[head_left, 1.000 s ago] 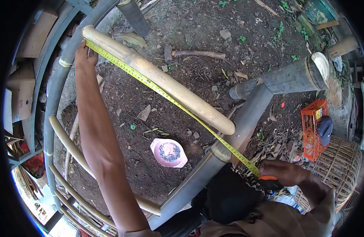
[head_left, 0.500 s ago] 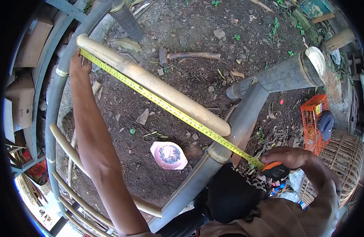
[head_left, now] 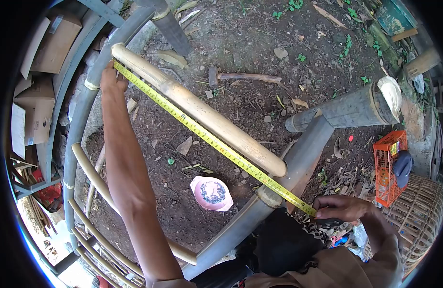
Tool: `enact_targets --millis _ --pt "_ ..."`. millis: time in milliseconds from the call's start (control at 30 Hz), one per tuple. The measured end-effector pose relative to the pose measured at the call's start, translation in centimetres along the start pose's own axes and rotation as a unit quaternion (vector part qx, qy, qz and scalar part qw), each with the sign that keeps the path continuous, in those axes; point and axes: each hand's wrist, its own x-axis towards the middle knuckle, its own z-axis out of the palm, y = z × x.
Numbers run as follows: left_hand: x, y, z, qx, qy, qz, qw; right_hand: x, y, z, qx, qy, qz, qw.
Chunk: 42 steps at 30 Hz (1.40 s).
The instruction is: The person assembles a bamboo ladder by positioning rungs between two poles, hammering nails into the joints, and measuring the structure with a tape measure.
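A yellow tape measure point(head_left: 202, 132) is stretched diagonally alongside a pale bamboo pole point(head_left: 207, 111). At the upper left, my left hand point(head_left: 113, 79) pinches the tape's end by the pole's joint with a grey bamboo rail point(head_left: 83, 103). My right hand point(head_left: 341, 209) grips the tape's case at the lower right, its fingers curled over it so that only a dark part shows. Between the hands, the blade crosses a thick grey bamboo beam point(head_left: 231, 230) near the pole's other end.
On the soil lie a wooden-handled hammer point(head_left: 245, 77) and a pink dish point(head_left: 198, 192) of small dark pieces, probably nails. To the right are an orange crate point(head_left: 382, 168) with a dark cap and a woven basket point(head_left: 418, 206). Cardboard boxes point(head_left: 36, 113) fill shelves at left.
The whole scene has shifted right and slightly down as my head moved. My right hand has turned, hiding the case's orange part. The tape stays stretched along the pole.
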Motion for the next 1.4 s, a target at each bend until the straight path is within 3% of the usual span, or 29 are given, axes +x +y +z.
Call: enact_targets --millis 167,233,300,333,400,500,600,700,800,867,967,1167,1233,1300,1400 --pt "-8.2 -1.0 0.4 0.001 0.024 0.04 0.999 0.0 0.7 0.8 -0.013 0.049 -0.069 0.996" --pt "-12.8 -1.5 -0.7 0.018 -0.053 0.038 0.998 0.1 0.8 1.2 -0.025 0.085 -0.096 0.991" --pt "-21.4 -1.0 2.1 0.048 -0.089 0.01 0.995 0.3 0.9 1.7 -0.019 0.126 -0.116 0.985" --pt "-25.0 -1.1 3.0 0.14 -0.148 0.064 0.977 0.4 0.5 2.1 0.015 0.142 -0.131 0.981" --pt "-29.6 -2.7 4.3 0.196 -0.206 0.059 0.957 1.8 1.3 2.5 0.049 0.161 -0.19 0.967" --pt "-33.9 -4.2 4.6 0.264 -0.323 -0.017 0.909 2.1 0.8 3.0 0.061 0.196 -0.258 0.944" --pt "-35.9 -4.7 3.0 0.282 -0.401 -0.008 0.871 3.3 2.4 3.2 0.073 0.212 -0.299 0.928" --pt "-35.3 -4.5 1.3 0.278 -0.356 0.063 0.89 4.3 5.0 3.3 0.116 0.204 -0.302 0.924" --pt "-29.7 -4.2 -0.4 0.297 -0.23 0.155 0.914 5.9 8.5 3.7 0.127 0.212 -0.304 0.92" --pt "-25.3 -3.7 -1.3 0.263 -0.127 0.122 0.949 7.3 10.7 3.7 0.031 0.225 -0.328 0.917" --pt "-21.3 -3.9 -3.1 0.199 -0.076 0.042 0.976 9.7 13.3 4.2 0.043 0.238 -0.261 0.934" --pt "-26.3 -6.6 -1.3 0.15 -0.166 -0.076 0.972 18.2 11.7 3.9 -0.093 0.395 -0.195 0.893" --pt "-29.4 -8.3 -0.6 0.143 -0.221 -0.134 0.955 22.5 12.5 3.0 -0.194 0.41 -0.23 0.861" --pt "-32.9 -9.7 0.5 0.131 -0.242 -0.185 0.943 26.9 14.4 2.2 -0.347 0.437 -0.374 0.741" --pt "-36.6 -11.3 0.4 0.124 -0.392 -0.269 0.871 27.4 12.1 1.9 -0.318 0.42 -0.378 0.761"
